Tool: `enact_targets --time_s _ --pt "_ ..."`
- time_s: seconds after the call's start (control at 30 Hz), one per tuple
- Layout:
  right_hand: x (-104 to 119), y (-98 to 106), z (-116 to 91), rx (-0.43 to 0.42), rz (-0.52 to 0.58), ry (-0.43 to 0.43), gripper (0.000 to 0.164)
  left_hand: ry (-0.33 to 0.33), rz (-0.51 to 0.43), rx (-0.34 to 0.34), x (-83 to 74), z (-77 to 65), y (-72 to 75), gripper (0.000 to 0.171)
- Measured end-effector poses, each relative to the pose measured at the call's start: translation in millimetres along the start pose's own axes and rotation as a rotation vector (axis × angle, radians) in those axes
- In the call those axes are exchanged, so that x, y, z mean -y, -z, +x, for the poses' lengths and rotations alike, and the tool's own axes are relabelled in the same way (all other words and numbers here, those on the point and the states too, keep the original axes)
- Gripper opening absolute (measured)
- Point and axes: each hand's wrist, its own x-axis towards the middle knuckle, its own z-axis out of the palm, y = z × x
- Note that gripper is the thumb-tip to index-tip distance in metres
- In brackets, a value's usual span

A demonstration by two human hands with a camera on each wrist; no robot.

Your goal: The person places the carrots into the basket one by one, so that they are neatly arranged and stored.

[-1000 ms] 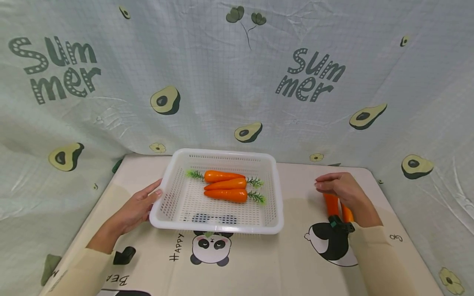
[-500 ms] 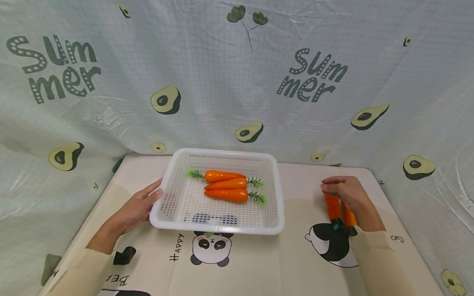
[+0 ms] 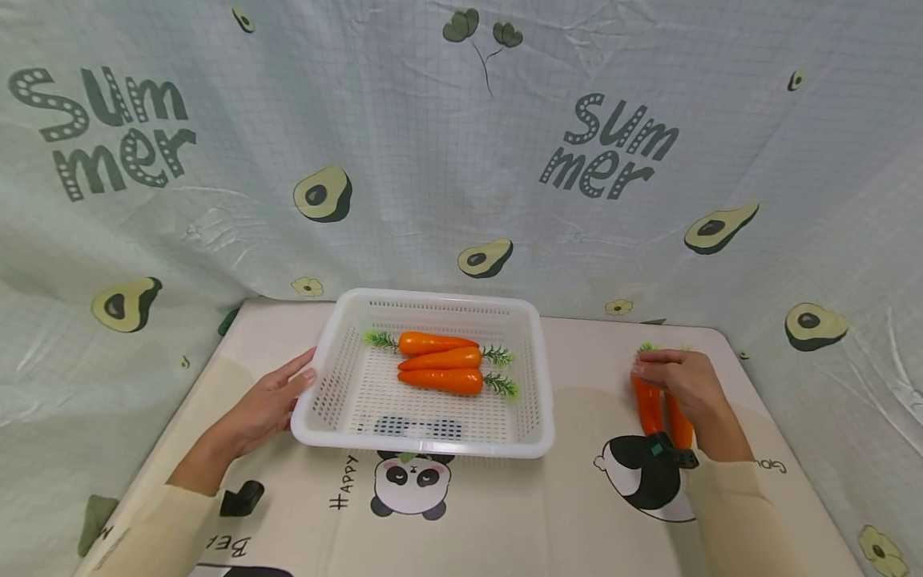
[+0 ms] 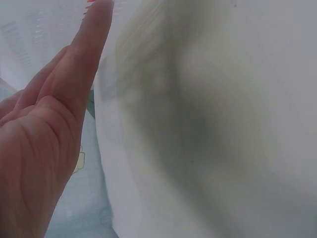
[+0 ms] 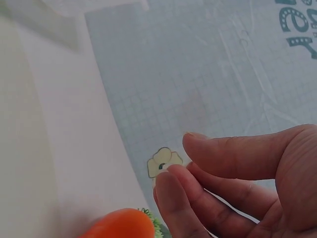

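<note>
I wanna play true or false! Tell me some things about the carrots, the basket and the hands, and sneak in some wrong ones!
1. Three carrots lie in the basket. True.
2. The basket is black. False: it is white.
3. The left hand touches the basket. True.
4. The carrots in the basket all face the same way. False: the farthest one has its leaves on the left, the other two on the right.
5. Two more carrots lie on the table, outside the basket. True.
6. The right hand is inside the basket. False: it is by the two carrots on the table.
</note>
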Motion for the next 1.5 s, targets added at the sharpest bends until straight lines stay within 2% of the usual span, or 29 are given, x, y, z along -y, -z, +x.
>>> enact_targets --time_s 0.13,0.43,0.7,0.9,1.5 --pt "-4.0 -0.5 0.6 -0.048 0.007 -0.004 0.053 -0.004 0.005 0.0 -0.1 -0.7 -0.3 0.072" --pt "-9.9 -8.8 -5.4 -0.149 0.018 -0.121 0.053 -0.008 0.004 0.001 0.7 -0.6 -0.6 0.072" --pt "-17.5 -13.9 -5.8 -0.165 0.007 -0.119 0.055 -0.002 0.013 -0.005 -0.5 -0.5 -1.2 0.073" --pt "-22.6 -16.9 -1.6 -0.22 -0.056 -0.097 0.054 -0.004 0.013 -0.004 -0.5 -0.4 -0.9 0.073" --pt "-27.5 -31.1 -2.8 -0.311 -0.097 -0.052 0.066 0.0 0.021 -0.01 -0.6 -1.2 -1.7 0.073"
